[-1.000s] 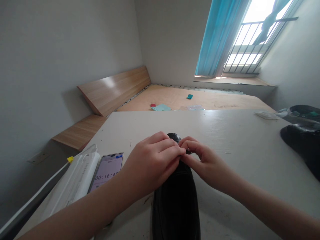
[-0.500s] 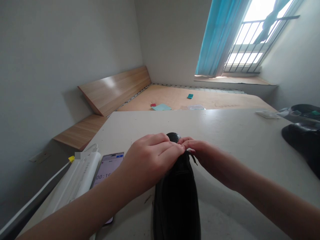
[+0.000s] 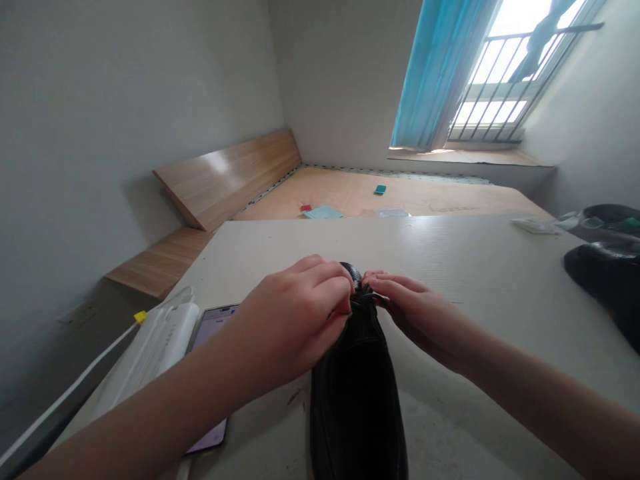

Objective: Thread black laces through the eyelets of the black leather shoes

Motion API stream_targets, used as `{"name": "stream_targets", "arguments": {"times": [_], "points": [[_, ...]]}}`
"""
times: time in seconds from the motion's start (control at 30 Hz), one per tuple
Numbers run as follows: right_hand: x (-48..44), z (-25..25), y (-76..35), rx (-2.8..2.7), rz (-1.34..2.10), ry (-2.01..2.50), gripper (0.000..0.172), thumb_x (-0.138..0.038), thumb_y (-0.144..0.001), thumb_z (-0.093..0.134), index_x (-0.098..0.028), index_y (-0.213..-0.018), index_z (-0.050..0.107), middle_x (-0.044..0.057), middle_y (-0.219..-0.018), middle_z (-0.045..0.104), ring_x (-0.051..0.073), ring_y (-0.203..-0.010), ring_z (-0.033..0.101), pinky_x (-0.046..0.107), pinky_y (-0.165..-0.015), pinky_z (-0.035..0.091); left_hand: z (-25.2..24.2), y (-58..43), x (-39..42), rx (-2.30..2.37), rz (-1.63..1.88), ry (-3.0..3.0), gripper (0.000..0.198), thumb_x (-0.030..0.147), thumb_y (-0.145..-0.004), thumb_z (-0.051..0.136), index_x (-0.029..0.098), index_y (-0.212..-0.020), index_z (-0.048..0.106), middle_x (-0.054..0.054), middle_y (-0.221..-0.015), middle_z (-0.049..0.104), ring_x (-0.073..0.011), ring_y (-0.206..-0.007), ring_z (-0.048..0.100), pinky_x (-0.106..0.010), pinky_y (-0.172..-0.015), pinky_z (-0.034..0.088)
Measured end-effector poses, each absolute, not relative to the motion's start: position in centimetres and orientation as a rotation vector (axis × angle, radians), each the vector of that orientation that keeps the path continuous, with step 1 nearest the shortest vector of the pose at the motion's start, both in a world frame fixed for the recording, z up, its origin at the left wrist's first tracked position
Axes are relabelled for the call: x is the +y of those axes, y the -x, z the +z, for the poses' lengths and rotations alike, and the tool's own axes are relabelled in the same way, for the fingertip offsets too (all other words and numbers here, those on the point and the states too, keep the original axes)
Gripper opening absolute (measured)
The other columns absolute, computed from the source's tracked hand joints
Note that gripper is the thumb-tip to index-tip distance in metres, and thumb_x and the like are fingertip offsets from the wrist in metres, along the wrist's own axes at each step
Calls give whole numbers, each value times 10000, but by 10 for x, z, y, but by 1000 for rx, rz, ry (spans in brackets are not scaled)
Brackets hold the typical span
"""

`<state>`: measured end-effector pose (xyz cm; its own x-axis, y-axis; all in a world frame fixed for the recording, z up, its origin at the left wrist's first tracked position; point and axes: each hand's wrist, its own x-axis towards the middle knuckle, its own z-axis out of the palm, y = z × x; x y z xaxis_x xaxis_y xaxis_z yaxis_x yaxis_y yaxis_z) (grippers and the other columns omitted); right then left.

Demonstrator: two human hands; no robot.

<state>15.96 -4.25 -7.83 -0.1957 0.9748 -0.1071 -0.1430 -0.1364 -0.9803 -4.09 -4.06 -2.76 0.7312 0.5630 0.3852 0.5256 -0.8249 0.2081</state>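
Observation:
A black leather shoe (image 3: 357, 407) stands on the white table (image 3: 280, 247), its toe pointing away from me and its opening towards me. My left hand (image 3: 305, 300) is closed at the lacing, fingers curled and pinching the black shoelace (image 3: 365, 297). From the other side my right hand (image 3: 405, 300) pinches the lace too, its thumb and fingers pressed together. Both sets of fingertips are a short way apart over the front of the shoe. The left hand covers part of the toe, and the lace's exact form is hard to make out.
To the left lie a phone (image 3: 213, 327) and a white power strip (image 3: 160, 353) with a cable. A second black shoe (image 3: 607, 280) is at the right edge, near a plastic packet (image 3: 535, 227). Beyond the table is a bed (image 3: 440, 197) with small items on it.
My hands have drawn slightly apart; the left moved a little to the left, uncovering more of the lace between them. The shoe has stayed nearly in place.

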Motion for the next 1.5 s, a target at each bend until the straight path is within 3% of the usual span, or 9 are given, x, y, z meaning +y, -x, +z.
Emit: {"name": "stream_targets", "arguments": {"times": [0.23,0.43,0.57,0.7,0.87,1.03,1.2,1.5], "points": [[-47,-69,-160,-1527,1305,1110,194,-375,-877,513,-217,-824,613,28,-1052,552,205,-1057,487,349,-991,328,-28,38,-42,998,743,-2801,26,162,-840,562,184,-831,573,-35,-983,563,-204,-954,478,-342,-842,395],[-44,-64,-164,-1788,1094,1164,260,-435,-874,558,-203,-758,585,47,-1082,485,199,-1043,469,328,-964,332,-30,34,-42,1153,704,-2723,84,197,-810,554,195,-742,504,9,-721,521,-183,-738,476,-312,-648,345],[-42,-54,-174,-1713,1370,1130,257,-439,-847,619,-204,-743,614,24,-996,519,185,-953,486,327,-901,357,-29,33,-45,1226,650,-2686,142,222,-794,544,202,-684,456,29,-642,479,-156,-622,436,-287,-577,291],[-45,-51,-180,-1469,1786,963,229,-418,-879,589,-218,-935,685,33,-963,609,209,-1021,504,380,-971,340,-27,32,-47,1290,586,-2650,156,241,-769,529,208,-661,422,33,-607,465,-155,-583,419,-280,-553,257],[-48,-53,-179,-1520,1639,1118,260,-432,-859,601,-218,-957,712,39,-1016,611,222,-1027,490,413,-1015,300,-27,28,-45,1321,436,-2612,123,264,-823,462,218,-709,447,35,-605,488,-159,-565,435,-283,-539,227],[-48,-56,-175,-1499,1594,1155,312,-487,-867,580,-223,-989,693,44,-1063,606,229,-1070,487,396,-1007,317,-29,28,-45,1287,270,-2653,243,269,-880,375,212,-673,491,18,-607,533,-166,-583,476,-296,-552,226],[-47,-54,-174,-1674,1431,1181,306,-512,-836,604,-215,-776,646,17,-932,554,211,-1004,471,342,-951,323,-30,28,-45,1345,286,-2653,275,270,-853,395,198,-595,458,20,-554,516,-151,-553,466,-295,-546,217],[-38,-58,-181,-1235,1783,1211,245,-407,-767,702,-165,-808,704,42,-887,596,169,-841,481,296,-770,386,-28,29,-45,1399,242,-2939,262,243,-813,410,203,-567,490,-7,-538,553,-177,-542,478,-336,-570,244]]}}
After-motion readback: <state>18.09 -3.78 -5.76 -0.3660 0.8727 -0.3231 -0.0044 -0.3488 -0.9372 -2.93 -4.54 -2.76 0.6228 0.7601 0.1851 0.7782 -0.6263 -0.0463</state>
